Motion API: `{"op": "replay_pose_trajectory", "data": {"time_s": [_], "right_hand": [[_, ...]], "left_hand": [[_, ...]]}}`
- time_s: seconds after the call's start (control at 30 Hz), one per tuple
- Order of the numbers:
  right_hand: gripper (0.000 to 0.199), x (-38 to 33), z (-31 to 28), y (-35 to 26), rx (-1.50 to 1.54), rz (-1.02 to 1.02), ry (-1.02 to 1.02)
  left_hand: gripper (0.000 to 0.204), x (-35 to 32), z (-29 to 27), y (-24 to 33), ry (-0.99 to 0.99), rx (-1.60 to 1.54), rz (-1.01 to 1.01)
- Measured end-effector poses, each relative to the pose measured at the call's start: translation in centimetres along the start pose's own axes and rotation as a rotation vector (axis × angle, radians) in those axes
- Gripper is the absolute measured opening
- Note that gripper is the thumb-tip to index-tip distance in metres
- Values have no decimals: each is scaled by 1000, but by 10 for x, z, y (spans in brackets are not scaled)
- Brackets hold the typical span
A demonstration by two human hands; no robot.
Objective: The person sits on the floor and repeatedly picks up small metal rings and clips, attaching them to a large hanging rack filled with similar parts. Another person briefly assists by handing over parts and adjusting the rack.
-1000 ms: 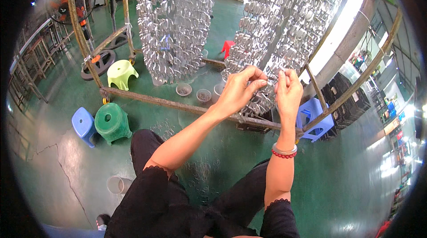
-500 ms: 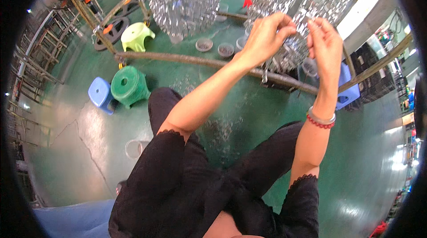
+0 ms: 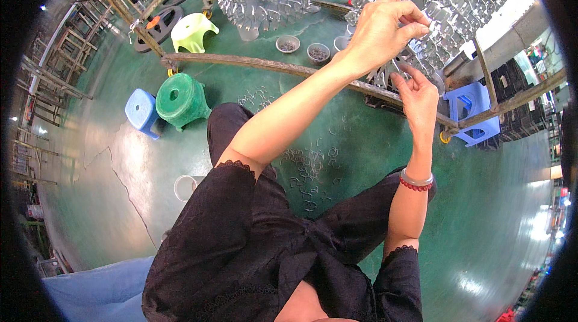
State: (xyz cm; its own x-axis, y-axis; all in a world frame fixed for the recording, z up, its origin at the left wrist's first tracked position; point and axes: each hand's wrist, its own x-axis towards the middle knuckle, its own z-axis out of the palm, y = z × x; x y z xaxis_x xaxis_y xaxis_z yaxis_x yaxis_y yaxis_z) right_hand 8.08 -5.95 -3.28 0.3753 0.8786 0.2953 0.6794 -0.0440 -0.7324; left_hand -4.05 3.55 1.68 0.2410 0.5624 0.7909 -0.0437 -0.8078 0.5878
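Two hands are working at the hanging cluster of shiny metal pieces (image 3: 445, 3): our left hand (image 3: 379, 27) is pinching a piece at the cluster's lower edge, our right hand (image 3: 418, 96) is reaching up just beneath, fingers half curled. Compared with half a second ago, we are seeing both hands sitting lower and further right in view, and the green stool (image 3: 180, 99) is lying nearer centre. We cannot tell what the right fingertips are gripping; the cluster's top is cut off.

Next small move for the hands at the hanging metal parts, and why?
Probably bring the right hand up to the left hand. The left pinches at a piece in the hanging cluster of shiny metal parts, while the right is open just below it, fingers raised toward the same spot.
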Motion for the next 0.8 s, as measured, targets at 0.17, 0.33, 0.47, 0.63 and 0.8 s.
{"op": "replay_pose_trajectory", "data": {"time_s": [0.17,0.33,0.47,0.63,0.8], "right_hand": [[24,9,16,18,58,-12,49],[23,5,9,13,28,-35,54],[21,5,9,14,48,-65,10],[17,1,14,10,-52,-102,74],[17,-8,19,2,-200,-175,94]], "left_hand": [[18,-1,1,-3,-18,5,-15],[23,-8,-2,-7,148,-4,38],[19,-44,-23,-6,81,71,-96],[17,-73,-12,-21,-91,75,-271],[19,-71,-5,-24,-134,48,-224]]}}
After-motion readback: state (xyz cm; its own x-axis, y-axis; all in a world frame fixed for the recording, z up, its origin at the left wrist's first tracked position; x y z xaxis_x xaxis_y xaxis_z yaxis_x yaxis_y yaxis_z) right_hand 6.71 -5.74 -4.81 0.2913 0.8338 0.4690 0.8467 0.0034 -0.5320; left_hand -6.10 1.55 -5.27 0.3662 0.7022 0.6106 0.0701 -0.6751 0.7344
